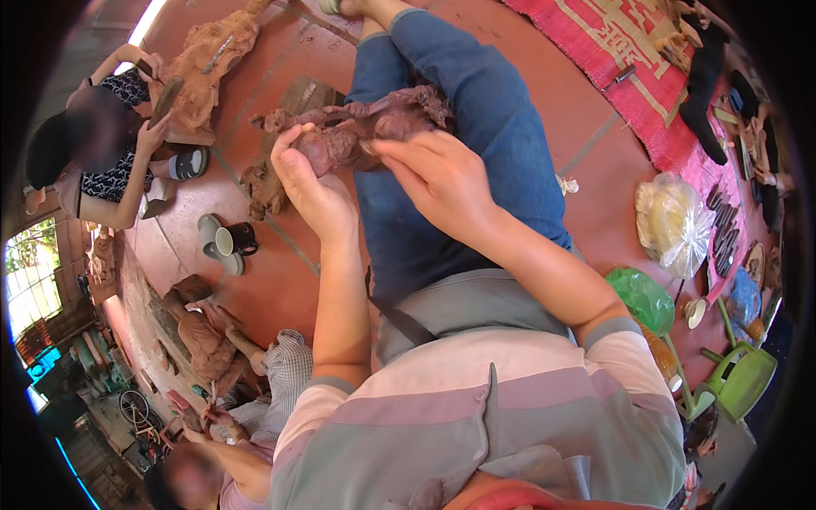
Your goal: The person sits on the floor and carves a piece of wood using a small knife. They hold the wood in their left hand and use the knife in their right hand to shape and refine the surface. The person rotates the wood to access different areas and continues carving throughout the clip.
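Observation:
A reddish-brown wood carving (393,126) with rounded, knobbly figures lies across my jeans-clad legs. My left hand (316,183) is cupped round its near left side, thumb up along the edge. Against the middle of the carving, my right hand (446,177) is closed in a pinch. A small pale bit shows at its fingertips, too small to name. Under the carving's left end, a rough wooden piece (268,191) and a wooden block (310,95) rest on the tiled floor.
At the left, a person (119,144) works at a large wood slab (200,64); another person (242,476) sits lower left. A dark mug (237,240) and grey slippers (212,246) are nearby. To the right are a red mat (595,42), plastic bags (671,223), chisels (722,234) and a green stool (739,378).

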`<state>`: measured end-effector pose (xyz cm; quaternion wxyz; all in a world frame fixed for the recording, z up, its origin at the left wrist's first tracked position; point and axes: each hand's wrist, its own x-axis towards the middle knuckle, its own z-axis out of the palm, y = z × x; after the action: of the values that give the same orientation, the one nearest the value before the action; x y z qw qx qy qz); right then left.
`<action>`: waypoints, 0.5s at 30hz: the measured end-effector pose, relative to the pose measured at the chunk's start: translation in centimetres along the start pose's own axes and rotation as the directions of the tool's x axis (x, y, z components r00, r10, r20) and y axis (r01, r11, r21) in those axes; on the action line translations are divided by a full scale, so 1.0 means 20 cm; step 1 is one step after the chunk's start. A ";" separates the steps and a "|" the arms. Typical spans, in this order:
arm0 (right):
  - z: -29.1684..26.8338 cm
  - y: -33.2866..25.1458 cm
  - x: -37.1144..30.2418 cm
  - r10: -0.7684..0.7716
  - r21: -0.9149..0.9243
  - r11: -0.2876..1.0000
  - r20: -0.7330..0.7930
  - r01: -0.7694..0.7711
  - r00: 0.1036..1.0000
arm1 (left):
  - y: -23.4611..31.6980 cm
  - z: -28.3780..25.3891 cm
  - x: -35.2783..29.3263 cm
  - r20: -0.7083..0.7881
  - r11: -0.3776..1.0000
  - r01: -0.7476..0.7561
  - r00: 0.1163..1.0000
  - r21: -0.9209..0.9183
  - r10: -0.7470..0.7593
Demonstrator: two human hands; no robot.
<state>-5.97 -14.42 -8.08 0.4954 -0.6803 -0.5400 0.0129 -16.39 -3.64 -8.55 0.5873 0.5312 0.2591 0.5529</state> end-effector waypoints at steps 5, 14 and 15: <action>-0.02 0.04 -0.06 0.009 -0.145 0.989 0.149 0.012 0.989 | -0.01 -0.03 -0.01 0.025 0.999 0.016 1.000 0.034 -0.017; -0.08 0.01 0.04 -0.039 -0.148 0.986 0.219 0.073 0.975 | 0.00 -0.02 -0.03 0.029 0.999 -0.019 0.999 0.038 0.018; -0.10 0.01 0.05 -0.044 -0.120 0.990 0.188 0.068 0.981 | 0.00 -0.02 -0.03 0.037 0.996 -0.046 0.998 0.070 0.044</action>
<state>-4.26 -14.96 -6.66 0.3992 -0.6907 -0.6024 0.0281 -16.83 -4.16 -8.89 0.5602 0.5670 0.2560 0.5469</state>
